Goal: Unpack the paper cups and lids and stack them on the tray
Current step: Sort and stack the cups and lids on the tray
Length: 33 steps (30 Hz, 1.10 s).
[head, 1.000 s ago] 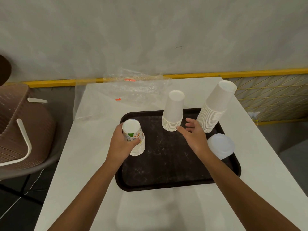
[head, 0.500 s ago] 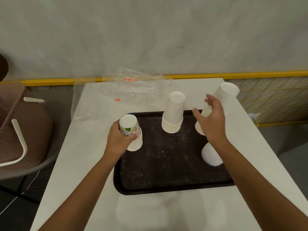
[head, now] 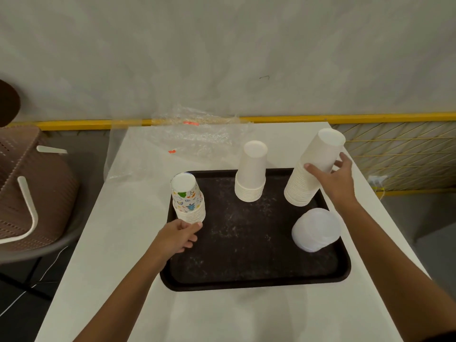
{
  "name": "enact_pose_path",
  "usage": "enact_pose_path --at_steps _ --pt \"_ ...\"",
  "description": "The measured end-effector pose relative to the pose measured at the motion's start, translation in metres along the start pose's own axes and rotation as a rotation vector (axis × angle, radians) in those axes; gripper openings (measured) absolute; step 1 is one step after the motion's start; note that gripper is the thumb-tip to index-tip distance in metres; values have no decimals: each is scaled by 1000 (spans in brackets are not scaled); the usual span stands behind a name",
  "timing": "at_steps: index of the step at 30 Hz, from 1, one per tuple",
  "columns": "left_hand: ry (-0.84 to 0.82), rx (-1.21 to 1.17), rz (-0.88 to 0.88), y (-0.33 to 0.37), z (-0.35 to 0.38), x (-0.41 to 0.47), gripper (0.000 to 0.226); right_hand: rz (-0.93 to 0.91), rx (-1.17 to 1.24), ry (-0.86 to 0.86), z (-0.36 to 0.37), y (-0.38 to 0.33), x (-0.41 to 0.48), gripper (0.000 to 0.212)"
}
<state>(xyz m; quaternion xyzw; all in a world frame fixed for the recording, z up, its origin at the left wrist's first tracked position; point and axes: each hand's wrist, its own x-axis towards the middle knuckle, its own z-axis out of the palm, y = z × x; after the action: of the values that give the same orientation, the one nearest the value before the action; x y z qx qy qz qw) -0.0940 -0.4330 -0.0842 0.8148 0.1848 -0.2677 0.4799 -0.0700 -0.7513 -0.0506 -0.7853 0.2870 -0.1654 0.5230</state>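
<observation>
Right hand [head: 338,183] now wraps its grip round the tall stack [head: 311,169]; left hand [head: 175,238], loosely curled, touches the printed stack [head: 188,201].

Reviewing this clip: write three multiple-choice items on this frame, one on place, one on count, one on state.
1. Where is the stack of translucent white plastic lids? A) near right part of the dark brown tray B) off the tray C) atop cups
2. How many paper cup stacks stand on the tray? A) two B) three C) four
3. The right hand is: A) flat on the table B) holding a lid C) gripping the tall plain white cup stack
Key: 1 A, beside its near right rim; 2 B, printed stack, shorter plain white stack, tall one; 3 C, it curls round the stack.
</observation>
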Motion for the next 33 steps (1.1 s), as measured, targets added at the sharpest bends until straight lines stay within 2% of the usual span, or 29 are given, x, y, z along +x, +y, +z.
enact_pose_path --at_steps 9,12,19,23,29,33 --pt "-72 109 209 30 31 -13 7 51 22 -150 0 5 12 80" --pt "-59 103 258 37 40 -17 13 44 -6 -191 -4 4 13 78" --pt "-64 69 297 47 61 -26 12 4 -86 -284 -3 1 -5 78" --pt "-53 42 327 54 66 -32 22 -41 -117 -319 -2 2 -21 76" --pt "14 16 426 75 68 -44 48 -94 -124 -390 1 1 -41 70" --pt "-71 41 513 101 63 -46 62 -117 -162 -472 8 -2 -47 71"
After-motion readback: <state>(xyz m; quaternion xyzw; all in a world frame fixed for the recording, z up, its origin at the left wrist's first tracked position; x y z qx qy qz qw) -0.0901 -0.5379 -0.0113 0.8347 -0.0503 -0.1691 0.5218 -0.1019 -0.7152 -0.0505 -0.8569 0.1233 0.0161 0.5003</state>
